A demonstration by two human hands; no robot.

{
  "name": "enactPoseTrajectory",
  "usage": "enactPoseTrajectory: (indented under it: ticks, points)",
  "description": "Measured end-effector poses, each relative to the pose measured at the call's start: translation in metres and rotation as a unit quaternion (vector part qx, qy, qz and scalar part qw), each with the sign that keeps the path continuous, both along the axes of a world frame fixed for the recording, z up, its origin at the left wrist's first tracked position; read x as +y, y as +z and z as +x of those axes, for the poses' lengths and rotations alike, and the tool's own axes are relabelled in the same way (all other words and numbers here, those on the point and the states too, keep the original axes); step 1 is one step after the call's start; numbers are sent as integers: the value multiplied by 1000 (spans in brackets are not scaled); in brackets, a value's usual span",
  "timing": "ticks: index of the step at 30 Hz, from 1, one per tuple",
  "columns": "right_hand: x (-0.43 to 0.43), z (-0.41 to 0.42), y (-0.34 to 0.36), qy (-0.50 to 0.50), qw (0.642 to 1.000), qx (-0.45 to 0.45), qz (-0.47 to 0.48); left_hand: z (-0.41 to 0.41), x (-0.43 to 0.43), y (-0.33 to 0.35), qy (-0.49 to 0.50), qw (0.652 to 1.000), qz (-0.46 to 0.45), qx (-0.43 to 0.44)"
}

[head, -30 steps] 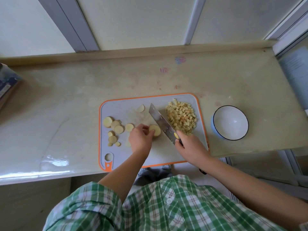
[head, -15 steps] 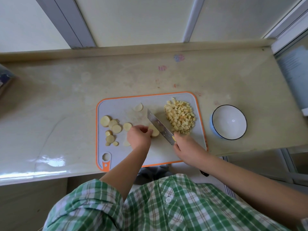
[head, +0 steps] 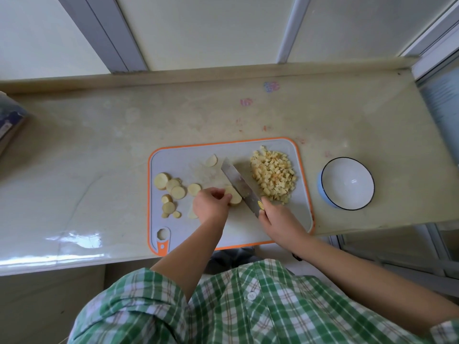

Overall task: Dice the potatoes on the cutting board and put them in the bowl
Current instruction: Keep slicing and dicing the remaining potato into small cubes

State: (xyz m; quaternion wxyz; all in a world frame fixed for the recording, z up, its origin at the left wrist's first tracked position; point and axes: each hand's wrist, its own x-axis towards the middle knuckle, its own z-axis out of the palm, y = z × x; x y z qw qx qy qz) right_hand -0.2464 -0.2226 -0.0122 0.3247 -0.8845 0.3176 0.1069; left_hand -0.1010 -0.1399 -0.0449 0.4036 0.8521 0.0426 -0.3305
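Board (head: 173, 167), grey with orange rim, is set at the near edge of the bench (head: 99, 157), right of the middle.

Bowl (head: 345, 184), white inside with a blue outer wall, is placed just beside the board's right edge, near the bench's right end. Nothing is seen in it.

Dice (head: 273, 175) are heaped by the board's far right corner.

Slices (head: 173, 188), round and uncut, are clustered along the board's left edge, some overlapping. One half-round piece (head: 211, 160) is noted near the far edge, apart from the rest.

Left hand (head: 211, 206): fingers are curled down over a potato piece (head: 234, 197), which is held on the middle of the board.

Right hand (head: 279, 220): closed round the handle of the knife (head: 238, 184); the handle is mostly hidden by the grip. The blade is laid slantwise, tip toward the far edge, against the right side of the held piece and between it and the dice. Whether the edge is through the piece cannot be told.

A green checked shirt (head: 248, 306) is seen below the bench's near edge.
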Motion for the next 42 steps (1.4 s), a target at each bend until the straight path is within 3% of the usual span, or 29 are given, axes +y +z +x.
enactPoseTrajectory:
  ticks: [3, 10, 17, 35, 42]
  points:
    - [-6, 5, 10, -9, 1000, -23, 2, 0, 1, 1, 3, 1000, 3, 4]
    - [-12, 3, 24, 49, 999, 25, -3, -1, 0, 4, 19, 1000, 4, 8]
    - [-5, 3, 19, 41, 999, 35, 2, -2, 0, 3, 28, 1000, 2, 11]
    - [-1, 8, 9, 7, 1000, -19, 4, -3, 6, 10, 9, 1000, -6, 0]
    - [-9, 9, 25, 68, 997, 22, 1, -4, 6, 11, 31, 999, -4, 18]
